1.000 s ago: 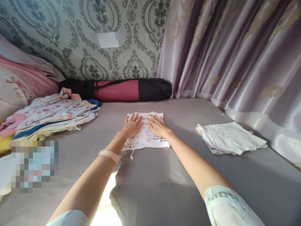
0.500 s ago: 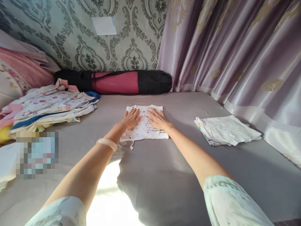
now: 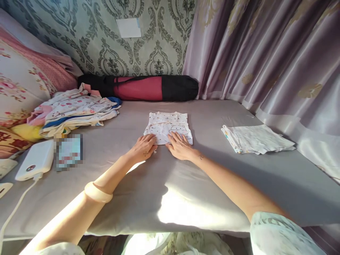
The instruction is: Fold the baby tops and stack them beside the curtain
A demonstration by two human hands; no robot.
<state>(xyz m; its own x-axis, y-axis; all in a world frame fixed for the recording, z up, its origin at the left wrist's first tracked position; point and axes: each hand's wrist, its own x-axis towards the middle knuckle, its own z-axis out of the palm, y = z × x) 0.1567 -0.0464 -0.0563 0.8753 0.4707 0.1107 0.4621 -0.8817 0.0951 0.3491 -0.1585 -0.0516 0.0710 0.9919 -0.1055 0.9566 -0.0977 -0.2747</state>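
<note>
A small white printed garment (image 3: 168, 126) lies folded flat in the middle of the grey bed sheet (image 3: 186, 184). My left hand (image 3: 143, 147) rests at its near left edge, fingers curled down onto the hem. My right hand (image 3: 179, 145) lies flat at its near right edge, fingers stretched out over the cloth. A pale bangle (image 3: 97, 192) sits on my left forearm. Both hands touch the garment's near border; its far part is uncovered.
A folded white cloth pile (image 3: 257, 139) lies to the right near the mauve curtain (image 3: 265, 53). A heap of unfolded clothes (image 3: 77, 109) and floral pillows (image 3: 18, 88) sit left. A red-black roll bag (image 3: 143, 87) lies along the wall. A white power bank (image 3: 35, 160) lies at the left edge.
Both hands have slid back toward me from the garment's middle to its near edge. The view has shifted back, showing the bed's front edge.
</note>
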